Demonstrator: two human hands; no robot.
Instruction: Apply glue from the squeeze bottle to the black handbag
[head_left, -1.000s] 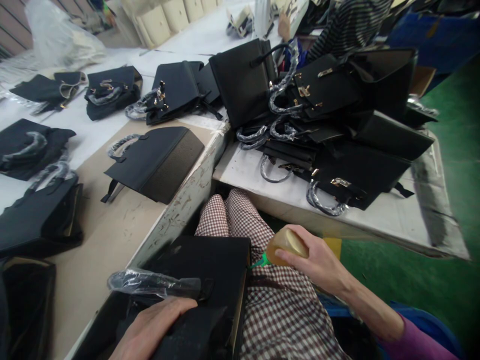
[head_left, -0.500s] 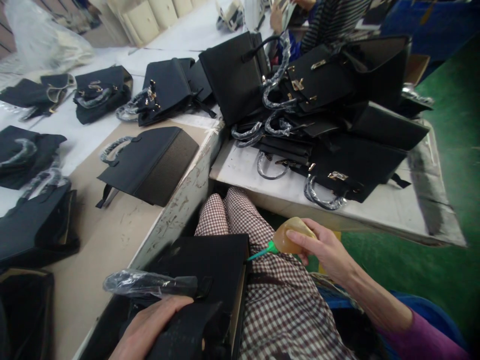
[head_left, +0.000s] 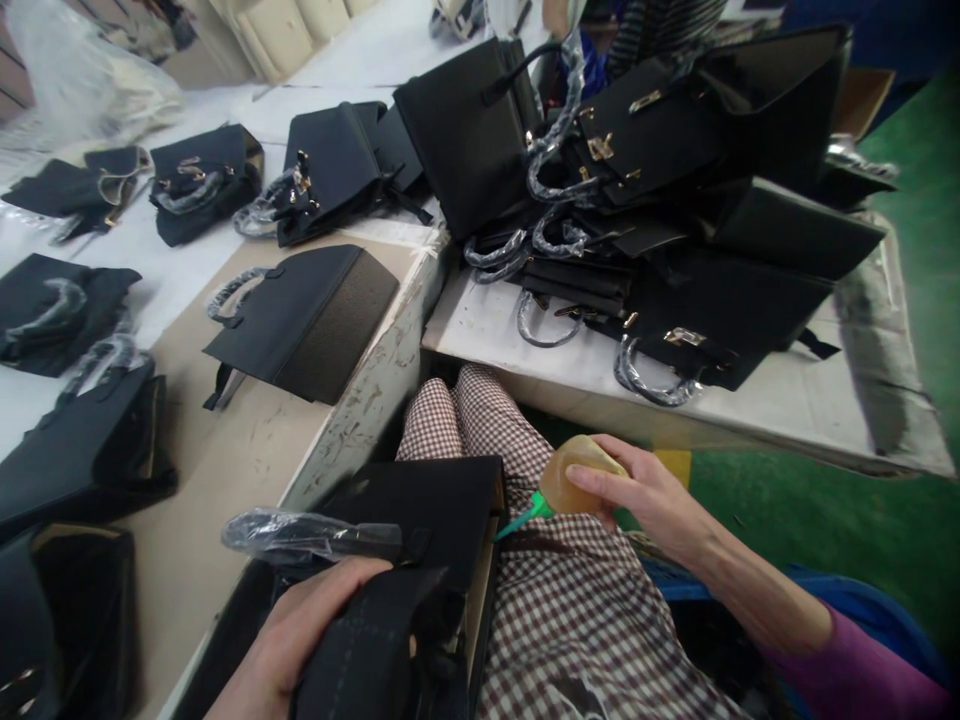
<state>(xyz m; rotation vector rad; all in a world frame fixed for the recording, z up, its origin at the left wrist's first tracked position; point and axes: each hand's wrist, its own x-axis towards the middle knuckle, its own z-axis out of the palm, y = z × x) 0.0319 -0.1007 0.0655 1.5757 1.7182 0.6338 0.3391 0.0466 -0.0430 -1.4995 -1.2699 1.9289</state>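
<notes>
A black handbag lies across my lap, its handle wrapped in clear plastic. My left hand grips the bag just below that handle, most of its fingers hidden behind the black material. In my right hand is a squeeze bottle holding amber liquid, tipped down to the left. The bottle's thin green nozzle meets the bag's right edge, where a tan strip shows along the opening.
Several black handbags with plastic-wrapped handles crowd the right table. More stand on the left table, one handbag close to its edge. A blue tub sits low at the right. Beyond the tables a person's striped sleeve shows.
The nozzle tip has moved a little down along the bag's right edge. My left hand keeps its hold, and the view has shifted slightly.
</notes>
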